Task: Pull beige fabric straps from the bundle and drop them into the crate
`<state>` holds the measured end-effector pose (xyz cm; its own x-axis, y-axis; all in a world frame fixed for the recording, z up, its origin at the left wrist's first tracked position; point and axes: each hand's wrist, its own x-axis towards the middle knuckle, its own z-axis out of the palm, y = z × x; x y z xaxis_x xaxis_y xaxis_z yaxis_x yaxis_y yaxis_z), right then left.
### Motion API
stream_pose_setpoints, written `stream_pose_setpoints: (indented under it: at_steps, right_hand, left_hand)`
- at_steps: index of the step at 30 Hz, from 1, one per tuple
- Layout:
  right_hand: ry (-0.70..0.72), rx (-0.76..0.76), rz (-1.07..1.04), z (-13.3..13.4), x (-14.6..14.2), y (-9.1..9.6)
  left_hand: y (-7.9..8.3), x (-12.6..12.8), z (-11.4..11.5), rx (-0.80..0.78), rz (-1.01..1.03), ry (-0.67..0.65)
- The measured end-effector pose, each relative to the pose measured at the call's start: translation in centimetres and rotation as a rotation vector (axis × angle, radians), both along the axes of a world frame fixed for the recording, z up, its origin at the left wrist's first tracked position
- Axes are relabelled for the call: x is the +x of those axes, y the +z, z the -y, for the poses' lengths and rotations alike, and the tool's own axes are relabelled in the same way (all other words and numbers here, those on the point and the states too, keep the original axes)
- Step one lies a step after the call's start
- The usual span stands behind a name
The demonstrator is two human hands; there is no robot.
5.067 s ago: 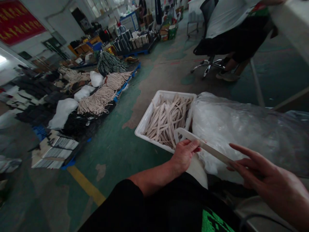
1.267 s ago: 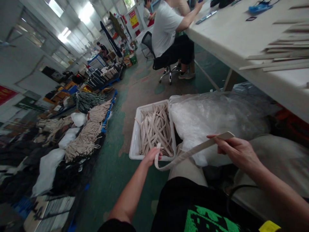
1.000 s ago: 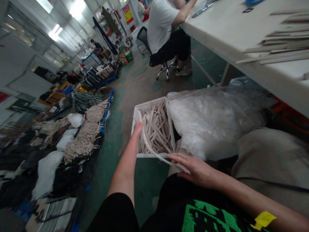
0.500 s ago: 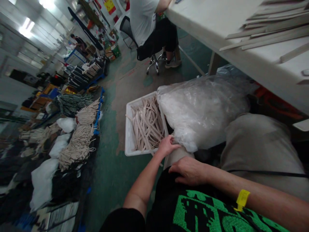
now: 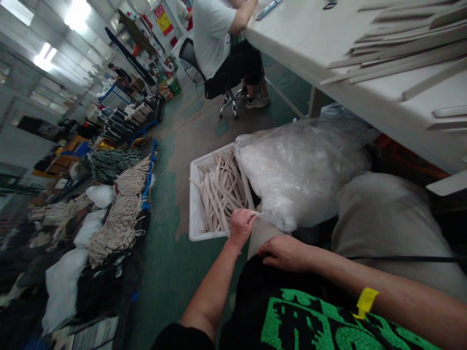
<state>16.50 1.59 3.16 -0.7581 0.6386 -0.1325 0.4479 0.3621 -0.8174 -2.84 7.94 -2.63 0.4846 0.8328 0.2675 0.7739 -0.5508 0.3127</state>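
Observation:
My left hand (image 5: 242, 227) is closed in a pinch on the edge of a clear plastic bag (image 5: 302, 170), at the near corner of a white plastic crate. A strip of film runs taut from my fingers to the bag, which bulges beside my leg. Pale beige flat straps (image 5: 221, 192) lie tangled in the crate (image 5: 194, 214). Over my lap, my right hand (image 5: 280, 252) rests with its fingers curled and the tips turned down; whatever they hold, if anything, is hidden.
A white table (image 5: 302, 34) on the right carries many beige strips (image 5: 408, 48). Beyond it, a person in a light shirt (image 5: 211, 39) sits on a wheeled office chair (image 5: 213, 87). Bundles of cord (image 5: 116, 218) and white sacks (image 5: 60, 287) lie along the left.
My left hand has closed on the bag's edge and pulled it left, towards the crate, stretching the film. My right hand stays on my lap. The view has shifted slightly.

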Motion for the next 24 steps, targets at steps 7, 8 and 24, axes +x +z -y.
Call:
stream_pose_setpoints:
  at_steps: [7, 8, 24]
  right_hand:
    - [-0.528, -0.192, -0.269, -3.3, 3.2, 2.0]
    - [-0.607, -0.320, -0.331, -3.8, 3.9, 2.1]
    - [-0.581, -0.872, -0.670, -2.6, 3.1, 2.8]
  left_hand:
    - [6.7, -2.1, 0.3, 0.289, 0.121, -0.230]
    - [7.6, -1.9, 0.4, 0.313, 0.140, -0.228]
    - [14.3, 0.7, 3.9, 0.350, 0.442, -0.419]
